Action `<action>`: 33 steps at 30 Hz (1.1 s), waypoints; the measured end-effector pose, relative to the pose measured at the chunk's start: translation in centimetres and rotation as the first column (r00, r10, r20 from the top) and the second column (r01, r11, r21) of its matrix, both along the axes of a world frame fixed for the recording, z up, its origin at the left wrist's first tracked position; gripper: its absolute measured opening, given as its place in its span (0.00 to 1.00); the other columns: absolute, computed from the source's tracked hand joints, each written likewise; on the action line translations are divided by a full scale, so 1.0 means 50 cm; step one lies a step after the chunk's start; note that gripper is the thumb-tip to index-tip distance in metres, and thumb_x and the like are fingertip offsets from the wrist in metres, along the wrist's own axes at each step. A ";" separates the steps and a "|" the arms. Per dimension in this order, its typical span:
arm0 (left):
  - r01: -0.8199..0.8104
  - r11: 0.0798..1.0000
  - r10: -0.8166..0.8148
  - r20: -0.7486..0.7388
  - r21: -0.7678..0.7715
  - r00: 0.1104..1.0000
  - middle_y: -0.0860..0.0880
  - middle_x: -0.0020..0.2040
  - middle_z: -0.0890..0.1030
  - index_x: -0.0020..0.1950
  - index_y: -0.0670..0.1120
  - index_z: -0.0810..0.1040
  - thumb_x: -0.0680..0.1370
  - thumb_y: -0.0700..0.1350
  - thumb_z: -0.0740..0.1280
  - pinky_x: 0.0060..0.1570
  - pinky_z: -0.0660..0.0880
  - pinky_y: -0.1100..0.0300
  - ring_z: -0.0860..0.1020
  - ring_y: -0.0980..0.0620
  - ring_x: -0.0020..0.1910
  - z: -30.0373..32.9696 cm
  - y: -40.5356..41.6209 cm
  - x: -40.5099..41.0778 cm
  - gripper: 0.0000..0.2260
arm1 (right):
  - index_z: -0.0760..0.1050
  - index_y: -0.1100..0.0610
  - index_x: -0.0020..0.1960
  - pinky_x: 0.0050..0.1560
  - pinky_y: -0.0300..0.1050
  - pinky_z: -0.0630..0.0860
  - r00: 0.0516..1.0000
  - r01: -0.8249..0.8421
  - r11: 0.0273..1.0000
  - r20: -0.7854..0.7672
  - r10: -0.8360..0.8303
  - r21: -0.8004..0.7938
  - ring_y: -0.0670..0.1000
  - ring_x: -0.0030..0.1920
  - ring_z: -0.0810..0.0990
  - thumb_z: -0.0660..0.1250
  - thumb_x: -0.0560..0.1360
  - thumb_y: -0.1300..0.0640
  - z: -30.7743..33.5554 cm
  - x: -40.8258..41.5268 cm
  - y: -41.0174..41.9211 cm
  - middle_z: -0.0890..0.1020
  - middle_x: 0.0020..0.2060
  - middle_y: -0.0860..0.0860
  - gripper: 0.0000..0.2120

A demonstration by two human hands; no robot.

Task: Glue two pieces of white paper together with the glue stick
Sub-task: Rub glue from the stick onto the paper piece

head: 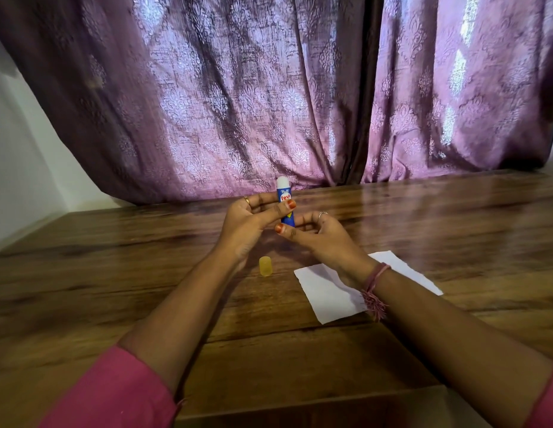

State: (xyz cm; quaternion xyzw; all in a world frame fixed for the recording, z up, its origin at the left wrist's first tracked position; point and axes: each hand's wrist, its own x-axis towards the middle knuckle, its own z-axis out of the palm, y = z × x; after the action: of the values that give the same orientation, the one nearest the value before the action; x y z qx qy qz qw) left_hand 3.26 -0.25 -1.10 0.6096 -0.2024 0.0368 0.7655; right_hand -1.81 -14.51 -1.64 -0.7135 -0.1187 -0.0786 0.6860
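Two hands meet above the wooden table [114, 273], forearms reaching forward from pink sleeves. Left hand [247, 220] is raised, palm turned inward, thumb and fingers closed on the middle of the blue glue stick [285, 202], which stands upright with its white tip exposed. Right hand [318, 233] sits lower, thumb and curled fingers pinching the stick's base. Yellow cap [265, 266] rests on the table below the hands. White paper [327, 291] lies under the right wrist.

glue stick [285, 201] blue, white tip | cap [265, 266] yellow | paper [330, 295] white | curtain [238, 88] purple damask
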 end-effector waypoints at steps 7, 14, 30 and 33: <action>0.004 1.000 -0.004 0.009 0.016 1.000 0.44 0.44 0.85 0.44 0.48 0.85 0.56 0.50 0.83 0.46 0.80 0.49 0.84 0.44 0.45 -0.001 0.000 -0.003 0.20 | 0.76 0.69 0.52 0.53 0.57 0.78 0.999 0.031 0.997 0.042 -0.028 -0.076 0.63 0.49 0.81 0.69 0.74 0.59 0.004 -0.004 0.004 0.82 0.47 0.64 0.14; 0.004 0.999 -0.005 0.023 0.033 1.000 0.44 0.44 0.85 0.44 0.48 0.85 0.54 0.52 0.82 0.43 0.81 0.52 0.84 0.46 0.43 0.002 0.005 -0.004 0.21 | 0.77 0.69 0.53 0.57 0.58 0.75 0.996 -0.010 0.982 0.090 0.027 -0.187 0.62 0.51 0.81 0.63 0.78 0.62 0.010 -0.005 -0.001 0.82 0.50 0.66 0.11; -0.016 0.998 0.015 0.010 0.055 1.000 0.45 0.43 0.86 0.42 0.48 0.85 0.59 0.48 0.80 0.37 0.80 0.58 0.84 0.49 0.41 -0.002 -0.001 -0.006 0.14 | 0.75 0.67 0.55 0.46 0.47 0.77 0.999 0.032 0.997 -0.028 -0.034 -0.070 0.56 0.47 0.80 0.76 0.67 0.57 -0.003 0.003 -0.004 0.82 0.50 0.64 0.21; -0.012 0.999 0.013 -0.012 0.050 1.000 0.44 0.44 0.85 0.43 0.49 0.85 0.58 0.48 0.81 0.43 0.81 0.51 0.84 0.46 0.43 -0.003 -0.003 -0.006 0.15 | 0.75 0.69 0.54 0.42 0.44 0.78 0.998 0.051 0.997 -0.019 -0.053 -0.065 0.53 0.43 0.81 0.75 0.69 0.58 -0.004 0.007 -0.006 0.83 0.46 0.61 0.20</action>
State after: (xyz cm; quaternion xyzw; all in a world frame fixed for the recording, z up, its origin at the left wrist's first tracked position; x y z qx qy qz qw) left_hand 2.95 -0.40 -1.25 0.6300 -0.1947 0.0326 0.7511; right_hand -1.49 -14.81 -1.86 -0.7388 -0.0956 -0.0854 0.6616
